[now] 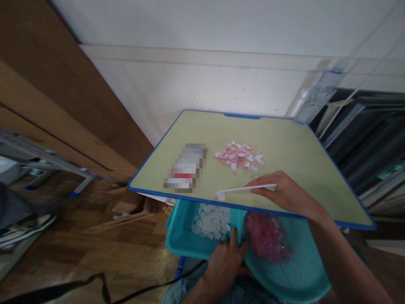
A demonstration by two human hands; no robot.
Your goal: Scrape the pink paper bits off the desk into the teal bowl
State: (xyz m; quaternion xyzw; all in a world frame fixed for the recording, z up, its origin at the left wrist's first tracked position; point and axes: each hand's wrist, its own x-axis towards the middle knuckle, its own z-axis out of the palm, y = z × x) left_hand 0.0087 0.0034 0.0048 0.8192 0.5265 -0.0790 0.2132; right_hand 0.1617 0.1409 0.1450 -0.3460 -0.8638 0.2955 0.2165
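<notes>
My right hand (278,192) is closed in a pinch around a thin white stick (237,188), held just over the front part of a folding table (294,156). At the stick's left end is a small white piece (221,196). My left hand (226,257) is closed over the near right rim of a teal tray (186,249), with some fingers hidden. Inside that tray lie many small white pieces (211,221). Beside it, a round teal basin (291,280) holds a clear bag of pinkish-red material (268,238). Pink and white pieces (240,155) are scattered on the tabletop.
A blurred-out phone-like object (186,166) lies on the table's left part. Behind the table is a white wall (190,80), with a clear plastic bottle (319,95) at the right back corner. Dark framed panels (373,114) lean at right. A strap (76,285) crosses the lower left.
</notes>
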